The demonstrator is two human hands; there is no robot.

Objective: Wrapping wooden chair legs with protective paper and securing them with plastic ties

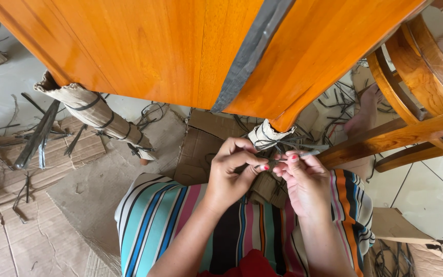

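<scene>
Left hand: the left hand (232, 172) sits just below the middle of the frame, forearm rising from the lower centre, wrist bent so the fingers curl inward and to the right; thumb and forefinger are pinched on the near end of a thin grey strip (303, 154).
Right hand: the right hand (306, 179) lies just right of the left, forearm coming up from the lower right, palm turned upward and fingers bunched; its fingertips are closed on the same strip where the two hands meet.
Strip: narrow and grey, it runs from between the fingertips out to the right, ending near the chair rail; it lies centre-right in the frame, just below the wrapped table leg.
Wrapped leg: a table leg (267, 134) bound in pale paper and dark cord ends directly above the hands; a second wrapped leg (96, 115) slants across the left of the frame.
Table: an orange wooden tabletop (155, 46) fills the upper frame, with a grey band across it.
Chair: a curved wooden chair (416, 102) stands at the right edge.
Lap: striped cloth (170, 215) covers the knees below both hands.
Floor: flattened cardboard (21, 225) and scattered dark strip offcuts (37, 136) lie at left.
</scene>
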